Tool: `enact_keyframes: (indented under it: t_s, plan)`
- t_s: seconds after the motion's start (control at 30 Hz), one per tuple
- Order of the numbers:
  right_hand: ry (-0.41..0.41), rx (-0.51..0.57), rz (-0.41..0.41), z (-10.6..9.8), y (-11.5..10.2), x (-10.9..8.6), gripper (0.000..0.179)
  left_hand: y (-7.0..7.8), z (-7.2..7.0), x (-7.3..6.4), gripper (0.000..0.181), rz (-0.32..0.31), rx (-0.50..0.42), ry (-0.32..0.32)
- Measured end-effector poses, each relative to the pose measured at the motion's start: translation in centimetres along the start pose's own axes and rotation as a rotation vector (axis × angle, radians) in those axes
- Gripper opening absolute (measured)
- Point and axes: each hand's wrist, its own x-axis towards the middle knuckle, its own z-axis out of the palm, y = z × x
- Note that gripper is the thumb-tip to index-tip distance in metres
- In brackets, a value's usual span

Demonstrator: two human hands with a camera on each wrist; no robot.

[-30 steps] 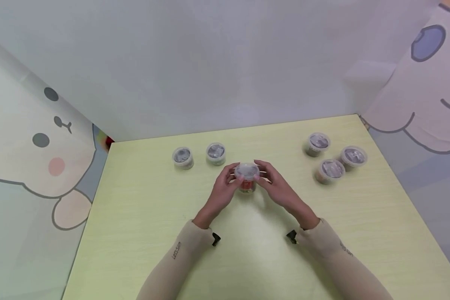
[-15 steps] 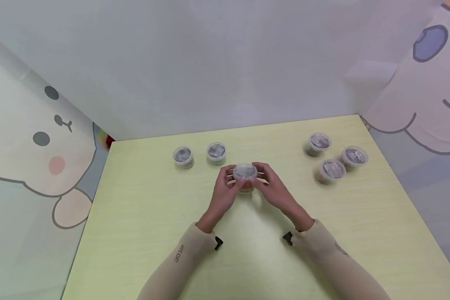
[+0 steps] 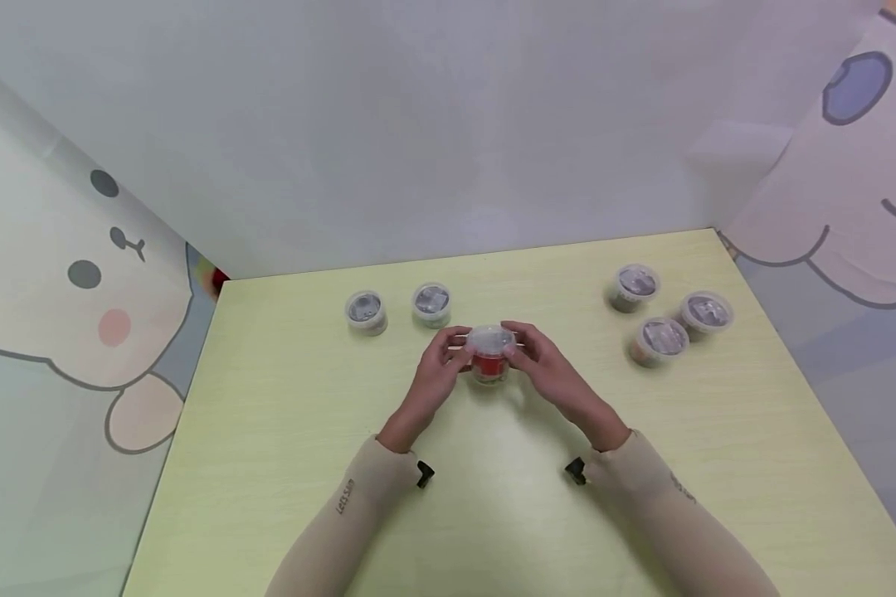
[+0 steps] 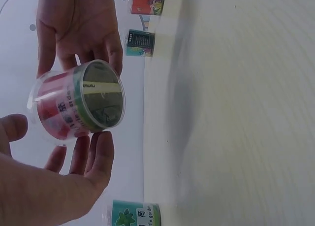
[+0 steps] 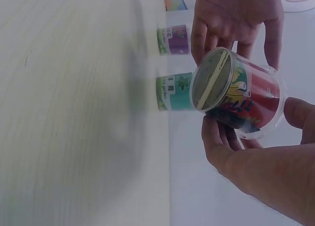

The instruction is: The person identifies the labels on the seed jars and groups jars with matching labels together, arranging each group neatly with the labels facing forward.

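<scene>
Between both hands is a small clear plastic tub (image 3: 490,363) with a pale lid and a red label. My left hand (image 3: 433,377) holds its left side, thumb near the lid's rim and fingers bent behind. On the other side my right hand (image 3: 554,380) grips it with thumb in front and fingers around the back. Both wrist views show the tub (image 4: 76,103) raised above the tabletop. Its round base (image 5: 212,80) reveals dark contents and a pale strip.
Two lidded tubs stand at the back left, a purple-labelled one (image 5: 173,40) and a teal-labelled one (image 5: 174,92). A cluster of three tubs (image 3: 660,338) sits at the right. A white backdrop (image 3: 448,133) rises behind the table (image 3: 284,464).
My left hand has shifted slightly left and its thumb has moved away from the tub's front. More of the red label shows between the thumbs. The other tubs have not moved.
</scene>
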Motion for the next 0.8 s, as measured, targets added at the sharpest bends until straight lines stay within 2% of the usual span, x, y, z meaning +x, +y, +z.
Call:
enact_keyframes:
  t_s: [0.2,0.33,0.5,0.8]
  plan:
    - [-0.072,0.055,-0.004,-0.2,-0.2,-0.1,0.053,0.2,-0.6,0.1,0.043,-0.039,-0.007,-0.087]
    - [-0.084,0.073,-0.005,0.1,-0.1,-0.1,0.052,0.0,-0.7,0.0,0.045,-0.037,-0.003,-0.101]
    - [-0.04,0.052,0.001,0.6,0.3,0.1,0.052,-0.3,-0.7,-0.1,0.043,-0.021,-0.01,-0.054]
    - [0.044,-0.003,-0.004,1.8,0.3,0.1,0.052,-0.6,0.1,-0.6,0.042,0.049,-0.022,0.1]
